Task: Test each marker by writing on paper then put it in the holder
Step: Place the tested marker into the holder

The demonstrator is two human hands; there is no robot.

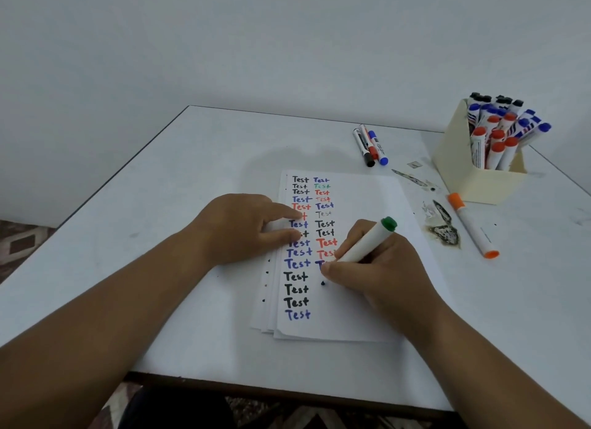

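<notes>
Right hand (380,268) grips green-capped white marker (367,243) tip-down mid-sheet on white paper stack (358,313), left hand (243,227) flat-fingered pinning its left edge; risk: lifting that hand lets sheets slide, smearing ink.

A white green-capped marker (367,243) tilts toward one o'clock, tip on the white paper sheet (351,307); the cream marker-filled holder (463,169) stands at two o'clock.

White table (198,160) with dark stains (443,227), patterned floor (19,246) beneath.
</notes>
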